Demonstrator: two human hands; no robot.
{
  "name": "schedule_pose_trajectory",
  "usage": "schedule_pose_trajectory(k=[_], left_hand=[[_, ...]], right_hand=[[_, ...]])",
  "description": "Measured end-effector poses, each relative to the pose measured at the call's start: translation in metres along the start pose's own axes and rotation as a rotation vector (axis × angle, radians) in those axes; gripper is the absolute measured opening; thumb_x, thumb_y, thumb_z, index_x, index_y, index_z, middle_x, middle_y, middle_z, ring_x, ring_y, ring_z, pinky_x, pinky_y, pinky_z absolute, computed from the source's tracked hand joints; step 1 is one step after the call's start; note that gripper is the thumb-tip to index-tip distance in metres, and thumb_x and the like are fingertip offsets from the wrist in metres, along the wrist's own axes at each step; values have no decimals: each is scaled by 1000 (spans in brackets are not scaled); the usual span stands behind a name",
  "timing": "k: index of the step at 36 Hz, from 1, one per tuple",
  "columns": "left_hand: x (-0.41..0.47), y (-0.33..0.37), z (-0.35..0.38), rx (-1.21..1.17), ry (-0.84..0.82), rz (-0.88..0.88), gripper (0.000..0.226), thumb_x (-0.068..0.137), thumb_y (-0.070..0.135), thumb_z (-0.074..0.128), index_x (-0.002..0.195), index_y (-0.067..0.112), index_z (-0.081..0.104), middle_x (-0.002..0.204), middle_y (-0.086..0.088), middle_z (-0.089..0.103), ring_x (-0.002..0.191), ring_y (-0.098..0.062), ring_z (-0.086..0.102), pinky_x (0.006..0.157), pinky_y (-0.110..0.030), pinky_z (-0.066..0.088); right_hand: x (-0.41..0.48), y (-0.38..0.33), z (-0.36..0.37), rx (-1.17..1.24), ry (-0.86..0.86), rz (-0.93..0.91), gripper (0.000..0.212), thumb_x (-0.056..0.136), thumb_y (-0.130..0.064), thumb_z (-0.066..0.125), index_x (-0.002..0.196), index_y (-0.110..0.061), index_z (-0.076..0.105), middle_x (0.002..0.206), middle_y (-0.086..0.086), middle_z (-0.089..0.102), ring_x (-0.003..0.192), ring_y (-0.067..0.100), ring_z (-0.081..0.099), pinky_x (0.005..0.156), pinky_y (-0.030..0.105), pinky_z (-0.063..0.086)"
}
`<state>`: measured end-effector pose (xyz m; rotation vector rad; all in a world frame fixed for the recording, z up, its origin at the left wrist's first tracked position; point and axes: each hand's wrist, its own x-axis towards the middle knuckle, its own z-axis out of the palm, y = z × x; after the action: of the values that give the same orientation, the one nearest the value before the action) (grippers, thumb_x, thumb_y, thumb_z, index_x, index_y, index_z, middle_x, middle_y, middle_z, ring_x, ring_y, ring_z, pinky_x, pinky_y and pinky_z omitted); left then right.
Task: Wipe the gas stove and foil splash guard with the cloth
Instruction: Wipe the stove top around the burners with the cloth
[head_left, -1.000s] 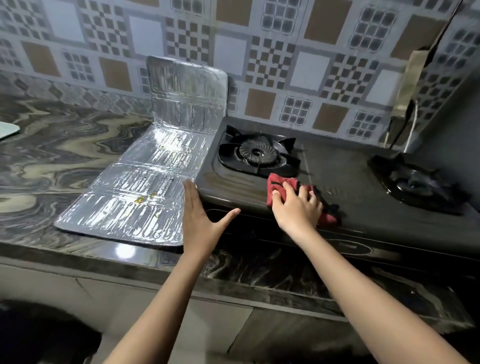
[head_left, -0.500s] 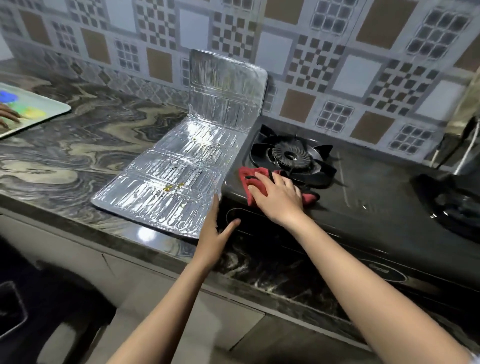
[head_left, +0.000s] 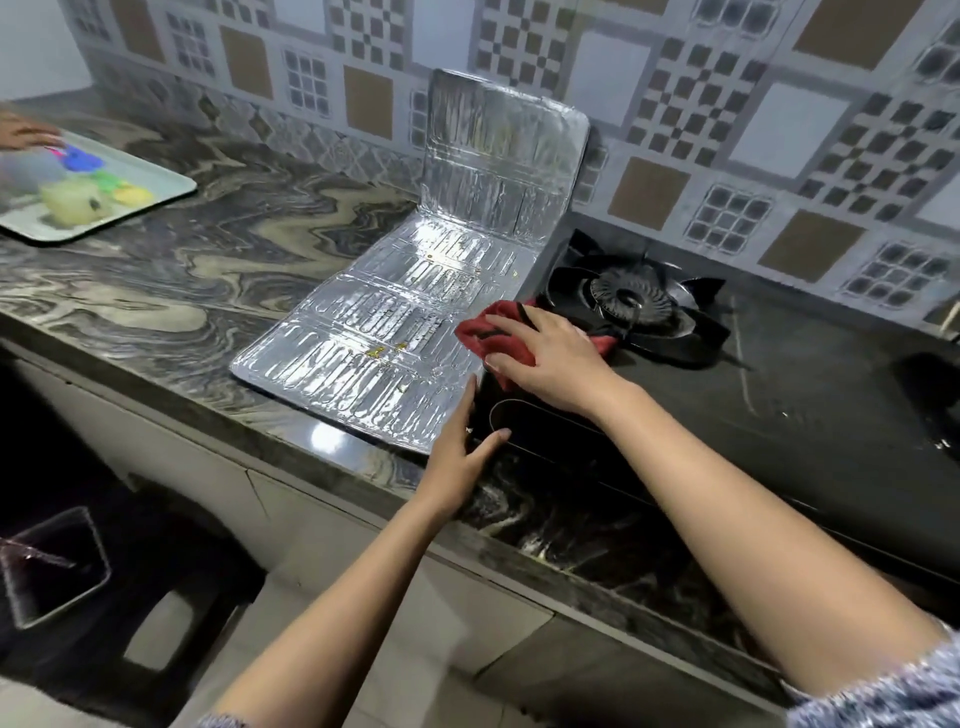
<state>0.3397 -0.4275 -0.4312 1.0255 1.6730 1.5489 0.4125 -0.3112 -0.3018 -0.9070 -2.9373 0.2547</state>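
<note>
Leftward-swept cloth (head_left: 496, 335), pressed under flat right hand (head_left: 553, 358), overhangs stove (head_left: 779, 395) at nine o'clock; spread left hand (head_left: 460, 449) braces; light foil guard (head_left: 415, 322) could shift.

The scene is moderately lit, light falling from above and somewhat in front. The foil splash guard (head_left: 415, 322) throws back bright white glare across its flat panels, and a small specular spot shines on the polished desk (head_left: 317, 434) edge just before it. The black stove top (head_left: 810, 395) stays dim with faint sheen. Lower left sinks into deep shadow. The tray (head_left: 93, 192) at far left is smeared and soft. Wall tiles (head_left: 675, 104) bow outward with wide-angle distortion.
</note>
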Motion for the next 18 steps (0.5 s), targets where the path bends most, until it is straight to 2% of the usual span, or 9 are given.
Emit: schedule_pose_trajectory(k=[2, 4, 8, 12, 15, 18], left_hand=[[0, 1, -1, -15, -6, -3, 76, 84, 35, 64, 144, 38, 18, 143, 28, 26, 134, 1, 30, 109, -23, 28], [-1, 4, -1, -24, -9, -2, 73, 84, 32, 64, 143, 40, 21, 138, 33, 30, 130, 5, 32, 107, -20, 29], [-3, 7, -2, -30, 7, 5, 72, 85, 26, 64, 139, 44, 20, 138, 27, 34, 126, 4, 34, 101, -16, 29], [-3, 12, -1, -9, 22, 7, 67, 86, 19, 63, 124, 56, 22, 122, 41, 33, 121, 4, 35, 96, -12, 30], [-4, 14, 0, -30, 8, -5, 71, 86, 20, 62, 139, 41, 20, 132, 22, 33, 124, -4, 32, 103, -22, 29], [-4, 16, -1, -26, 5, -24, 73, 87, 18, 62, 145, 31, 19, 137, 5, 37, 123, -7, 31, 105, -25, 29]], right_hand=[[-7, 5, 0, -39, 2, -72, 69, 76, -70, 29, 140, -43, 28, 153, 7, 25, 140, 26, 21, 114, 42, 17], [-15, 10, 0, -75, 8, -117, 74, 72, -70, 25, 141, -43, 26, 151, 7, 28, 139, 27, 24, 113, 43, 20], [-34, 20, 3, -106, 54, -151, 69, 75, -65, 32, 141, -44, 24, 147, 7, 35, 135, 28, 30, 110, 45, 26], [-54, 32, 6, -111, 108, -145, 63, 80, -52, 48, 140, -43, 29, 143, 5, 40, 133, 27, 35, 107, 47, 29], [-68, 42, 7, -100, 153, -105, 63, 79, -51, 52, 139, -43, 32, 140, 6, 44, 130, 28, 39, 105, 47, 31], [-84, 52, 7, -88, 183, -53, 65, 78, -51, 55, 138, -44, 32, 142, 5, 44, 131, 28, 38, 105, 46, 30]])
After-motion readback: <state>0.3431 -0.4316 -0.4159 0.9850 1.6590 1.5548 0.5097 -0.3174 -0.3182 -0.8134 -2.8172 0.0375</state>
